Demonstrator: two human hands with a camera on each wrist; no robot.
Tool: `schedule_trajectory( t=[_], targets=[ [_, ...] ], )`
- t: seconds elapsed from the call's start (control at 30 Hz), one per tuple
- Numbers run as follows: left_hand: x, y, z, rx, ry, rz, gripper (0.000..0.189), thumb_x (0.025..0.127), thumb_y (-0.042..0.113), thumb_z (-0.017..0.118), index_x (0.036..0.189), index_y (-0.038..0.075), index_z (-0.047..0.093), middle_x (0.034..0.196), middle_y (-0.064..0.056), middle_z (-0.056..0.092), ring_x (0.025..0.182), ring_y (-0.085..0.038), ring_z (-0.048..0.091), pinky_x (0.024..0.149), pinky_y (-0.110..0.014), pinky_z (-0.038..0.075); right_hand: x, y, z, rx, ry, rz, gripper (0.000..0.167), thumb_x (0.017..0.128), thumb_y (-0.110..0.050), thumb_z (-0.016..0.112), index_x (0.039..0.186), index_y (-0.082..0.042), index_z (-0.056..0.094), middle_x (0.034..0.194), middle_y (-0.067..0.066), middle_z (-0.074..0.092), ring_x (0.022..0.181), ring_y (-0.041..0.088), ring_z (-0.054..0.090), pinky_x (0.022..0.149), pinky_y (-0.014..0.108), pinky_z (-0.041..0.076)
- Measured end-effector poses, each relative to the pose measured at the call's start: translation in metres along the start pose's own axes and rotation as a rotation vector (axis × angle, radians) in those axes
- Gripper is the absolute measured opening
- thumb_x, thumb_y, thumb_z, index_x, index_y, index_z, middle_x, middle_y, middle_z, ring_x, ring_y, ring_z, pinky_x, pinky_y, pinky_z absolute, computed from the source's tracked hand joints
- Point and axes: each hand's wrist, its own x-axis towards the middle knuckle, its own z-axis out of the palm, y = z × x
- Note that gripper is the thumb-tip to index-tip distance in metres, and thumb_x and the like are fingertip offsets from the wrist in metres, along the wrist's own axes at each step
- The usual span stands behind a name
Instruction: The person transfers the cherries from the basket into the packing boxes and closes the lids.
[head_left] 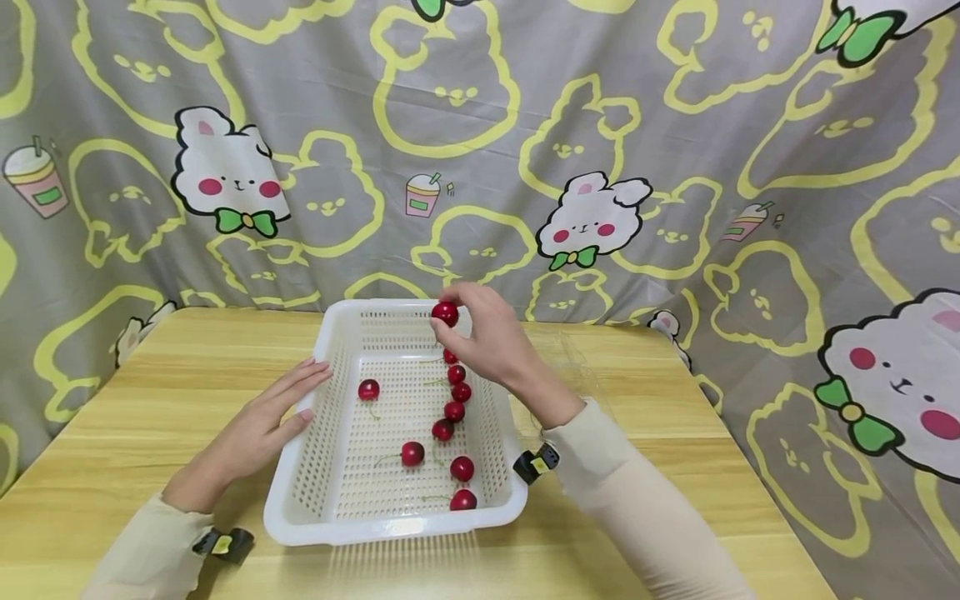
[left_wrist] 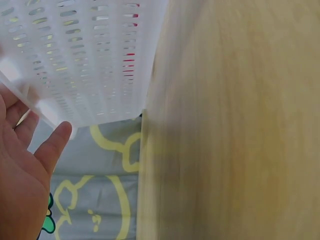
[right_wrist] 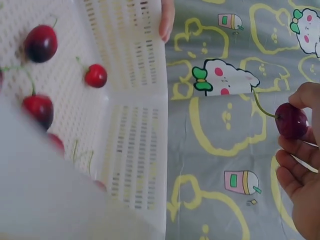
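Between thumb and fingers my right hand [head_left: 491,337] pinches a dark red cherry [head_left: 445,313] above the far right corner of a white perforated basket [head_left: 397,527]. In the right wrist view this held cherry [right_wrist: 291,121] has a thin green stem pointing away from the hand. Several more cherries lie inside the basket, most in a row along its right side; one cherry [head_left: 368,389] is near the left wall and another cherry [head_left: 412,453] toward the front. My left hand [head_left: 258,429] rests on the basket's left rim with its fingers extended, as the left wrist view also shows.
The basket stands on a light wood-grain table [head_left: 660,492]. Clear, see-through packaging [head_left: 558,358] lies to its right, partly behind the right forearm. A grey curtain [head_left: 465,100] with yellow outlines and white cartoon rabbits hangs behind the table and at its sides.
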Motion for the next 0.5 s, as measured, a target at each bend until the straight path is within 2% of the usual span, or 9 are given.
schedule_trajectory(
  t=[0.07,0.27,0.5],
  targets=[
    [0.0,-0.001,0.0,0.002,0.001,0.005,0.054,0.093,0.008,0.061,0.145,0.01,0.047,0.152,-0.007,0.04,0.146,-0.015,0.021,0.108,-0.012,0.012,-0.004,0.004,-0.003,-0.034,0.024,-0.024,0.024,0.09,-0.022,0.067,0.108,-0.006,0.065,0.101,0.004,0.065,0.105,0.022,0.058,0.094,0.036,0.045],
    [0.001,0.0,0.0,0.006,-0.005,-0.006,0.054,0.093,0.009,0.06,0.145,0.01,0.047,0.152,-0.006,0.04,0.146,-0.018,0.022,0.107,-0.013,0.012,-0.014,0.017,-0.013,-0.099,0.079,-0.066,0.022,0.089,-0.021,0.068,0.105,-0.005,0.064,0.094,0.004,0.063,0.096,0.023,0.058,0.084,0.037,0.048],
    [0.0,0.001,-0.001,0.01,-0.01,-0.018,0.053,0.094,0.01,0.06,0.145,0.01,0.047,0.153,-0.007,0.039,0.146,-0.02,0.023,0.108,-0.015,0.013,-0.028,0.032,-0.024,-0.142,0.081,-0.029,0.019,0.089,-0.02,0.067,0.102,-0.006,0.062,0.091,0.004,0.062,0.093,0.023,0.056,0.082,0.038,0.048]
  ],
)
